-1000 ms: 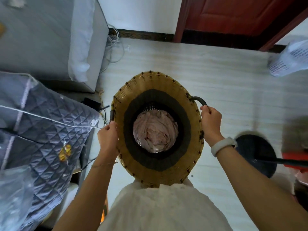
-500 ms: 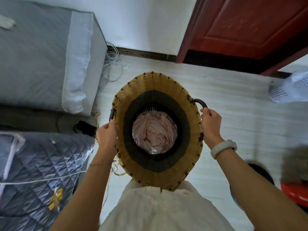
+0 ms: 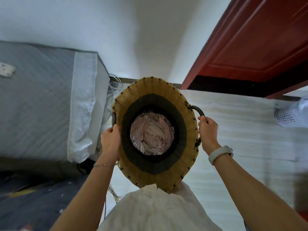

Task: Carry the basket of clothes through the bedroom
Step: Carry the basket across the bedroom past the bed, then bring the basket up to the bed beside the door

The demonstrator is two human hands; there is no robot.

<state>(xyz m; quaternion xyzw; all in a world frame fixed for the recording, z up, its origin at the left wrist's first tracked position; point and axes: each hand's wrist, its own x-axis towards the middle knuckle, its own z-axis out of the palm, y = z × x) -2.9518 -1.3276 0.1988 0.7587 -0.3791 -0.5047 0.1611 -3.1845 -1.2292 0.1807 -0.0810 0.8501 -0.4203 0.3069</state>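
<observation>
A round woven basket [image 3: 146, 90], tan with a dark inner band, hangs in front of my body above the floor. Crumpled pale pink clothes [image 3: 152, 135] lie at its bottom. My left hand [image 3: 110, 139] is closed around the dark handle on the basket's left side. My right hand [image 3: 207, 130], with a white band on the wrist, grips the dark loop handle on the right side.
A bed with grey cover and white sheet edge [image 3: 50, 100] lies close on the left, with cables [image 3: 114, 84] by its corner. A red wooden door [image 3: 253, 44] stands ahead right. A white mesh bin [image 3: 290, 114] is at the far right. Pale floor [image 3: 241, 139] stretches right.
The view has advanced toward the wall and door: the bed and door loom larger, the quilted grey bundle and black fan base have slid out of sight. Both hands keep the same grip.
</observation>
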